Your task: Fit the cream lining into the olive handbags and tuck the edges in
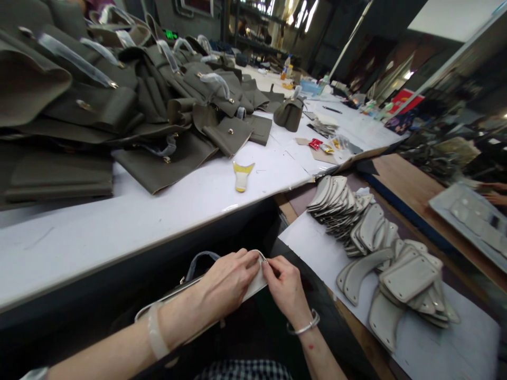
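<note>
My left hand [227, 282] and my right hand [285, 287] meet low in front of me, below the table edge. Both pinch the top edge of a pale grey leather piece [255, 285] that belongs to a dark bag part with a curved handle [198, 261]. The fingertips of the two hands nearly touch at the piece's upper corner. A pale bracelet sits on my left wrist and a silver bangle on my right.
A white table [158, 211] carries a heap of olive-green bag parts [119, 100] and a yellow-white cut piece [241, 176]. To my right, stacks of pale grey shaped leather pieces [380, 248] lie on white paper. Another person's hand [495, 195] shows at far right.
</note>
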Demonstrator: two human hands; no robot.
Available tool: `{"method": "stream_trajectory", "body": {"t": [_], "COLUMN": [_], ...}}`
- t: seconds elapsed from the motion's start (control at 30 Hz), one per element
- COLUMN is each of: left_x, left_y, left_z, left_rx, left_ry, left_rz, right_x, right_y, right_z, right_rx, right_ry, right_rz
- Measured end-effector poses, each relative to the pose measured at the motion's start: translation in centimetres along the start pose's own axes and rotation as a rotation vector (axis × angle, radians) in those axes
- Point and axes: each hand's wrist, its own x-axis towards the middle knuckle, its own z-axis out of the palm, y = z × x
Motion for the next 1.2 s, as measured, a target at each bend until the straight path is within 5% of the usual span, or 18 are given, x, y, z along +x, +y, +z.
{"method": "stream_trajectory", "body": {"t": [0.37,0.63,0.8,0.97,1.2], "left_x": [0.3,0.4,1.3,2.8,4.7], "left_y": [0.1,-1.3,-2.8,-4.4,-6.2], "left_z": [0.5,-0.7,-0.5,0.5,1.3], "left_rx": [0.095,-0.067,-0.254,-0.542,-0.623], "left_ry": [0.017,0.082,0.108,0.2,0.044], "left_rz": [-0.012,0.04,0.052,-0.093,-0.088], "right_x": [0.1,-0.3,-0.8,-0.3,0.6], "right_y": [0.8,-0.3,-1.2,-0.9,0.5], "right_z": [1.3,0.3,0.0,0.4,0.6], "right_rx": [-0.108,-0.076,0.084,0.299,0.508], "right_ry": [0.108,0.015,0.022,0.081,0.037], "right_rz": [-0.105,-0.139,-0.06,0.086,0.294]}}
